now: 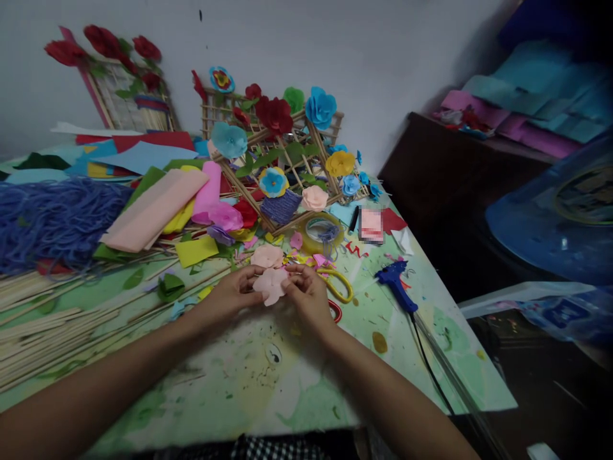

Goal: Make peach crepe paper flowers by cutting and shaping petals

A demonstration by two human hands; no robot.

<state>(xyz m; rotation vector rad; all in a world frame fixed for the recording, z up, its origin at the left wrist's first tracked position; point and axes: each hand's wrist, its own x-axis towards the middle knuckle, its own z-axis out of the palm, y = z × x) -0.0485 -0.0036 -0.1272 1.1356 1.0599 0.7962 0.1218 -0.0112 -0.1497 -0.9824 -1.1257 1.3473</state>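
Note:
A pale pink paper flower cutout with rounded petals is held up between my two hands. My left hand pinches its left edge with thumb and fingers. On the other edge, my right hand grips it between thumb and fingertips. Just behind it on the table lies another pale pink paper flower piece. Yellow-handled scissors lie right of my right hand, and a red scissor handle shows partly behind my wrist.
A blue glue gun with a black cord lies at the right. Beyond my hands stand bamboo lattice frames with paper flowers and a tape roll. Bamboo sticks, purple yarn and pink paper sheets cover the left side.

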